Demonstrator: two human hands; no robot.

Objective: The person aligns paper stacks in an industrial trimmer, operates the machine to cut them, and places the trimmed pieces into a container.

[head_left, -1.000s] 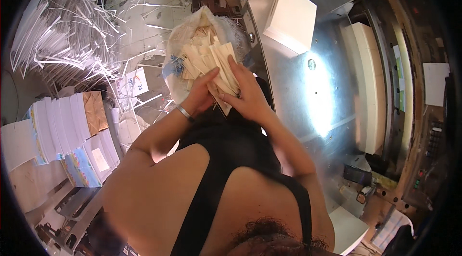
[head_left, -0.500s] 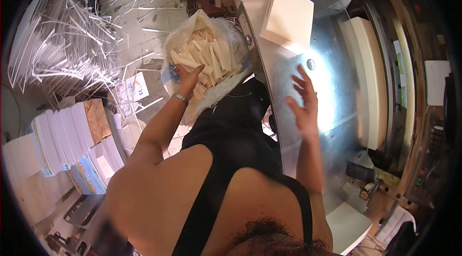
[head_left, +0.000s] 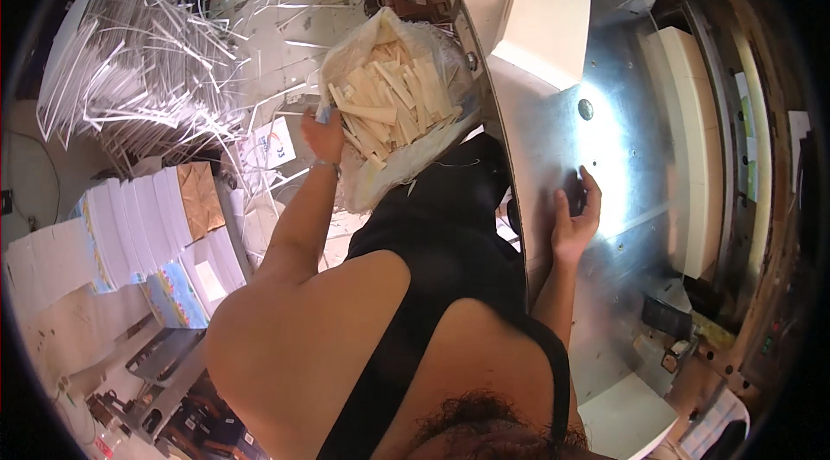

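A whitish woven sack (head_left: 393, 173) stands on the floor with its mouth open, filled with cream-coloured paper offcut strips (head_left: 393, 97). At the sack's left rim my left hand (head_left: 323, 138) is closed on the edge, its fingers partly hidden by the bag. Over the shiny metal table (head_left: 553, 127) my right hand (head_left: 577, 222) hovers or rests with nothing in it, fingers loosely bent and thumb apart. Beyond that hand lies a thick block of cream paper sheets (head_left: 545, 23) on the table.
A long cream paper stack (head_left: 692, 153) lies along the machine at the right. Heaped white paper shavings (head_left: 143, 62) cover the floor at far left. Stacks of printed sheets (head_left: 143, 222) stand at the left. A dark box-shaped part (head_left: 666, 317) is at the lower right.
My left hand has moved from over the strips to the sack's left rim and closed there. My right hand has drawn back towards me, its fingers more bent. The view has shifted slightly left.
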